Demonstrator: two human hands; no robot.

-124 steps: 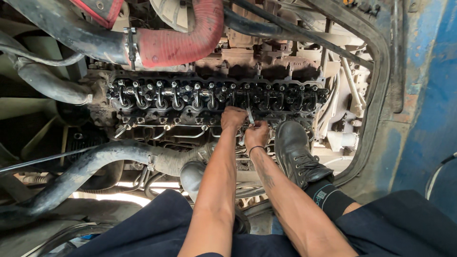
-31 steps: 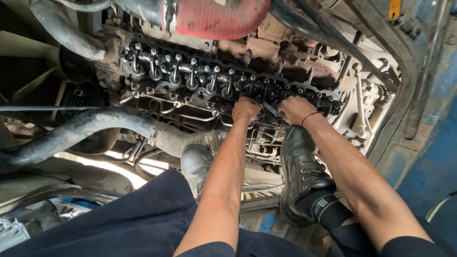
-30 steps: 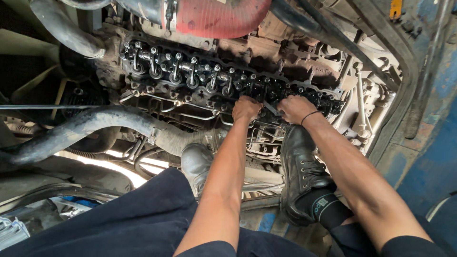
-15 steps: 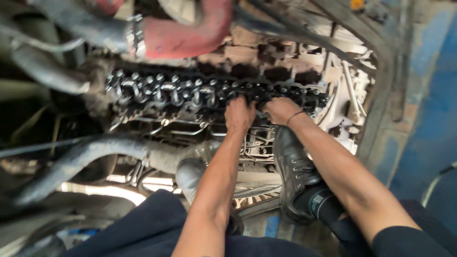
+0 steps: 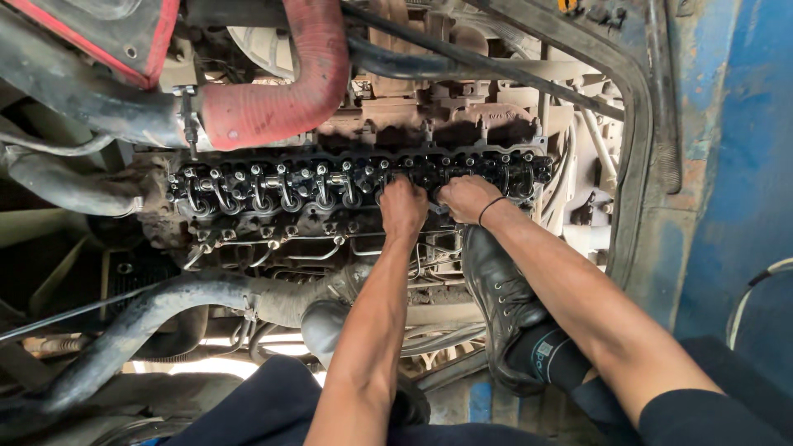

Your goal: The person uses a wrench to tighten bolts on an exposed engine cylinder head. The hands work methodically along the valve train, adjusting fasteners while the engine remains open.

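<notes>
Exposed engine top point(image 5: 273, 219), dark and oily, carrying a long row of valve rockers and springs point(image 5: 281, 188) along its upper face, with thin metal fuel pipes point(image 5: 330, 248) running across its side below. Both hands rest directly on the rocker row right of its middle: the left hand point(image 5: 403, 206) and the right hand point(image 5: 467, 198) just beside each other. A red hose point(image 5: 289, 91) curves above the engine top.

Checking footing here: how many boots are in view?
2. The right boot stands on the engine side below the right hand. The left boot shows only its toe, left of the left forearm, below the left hand.
</notes>
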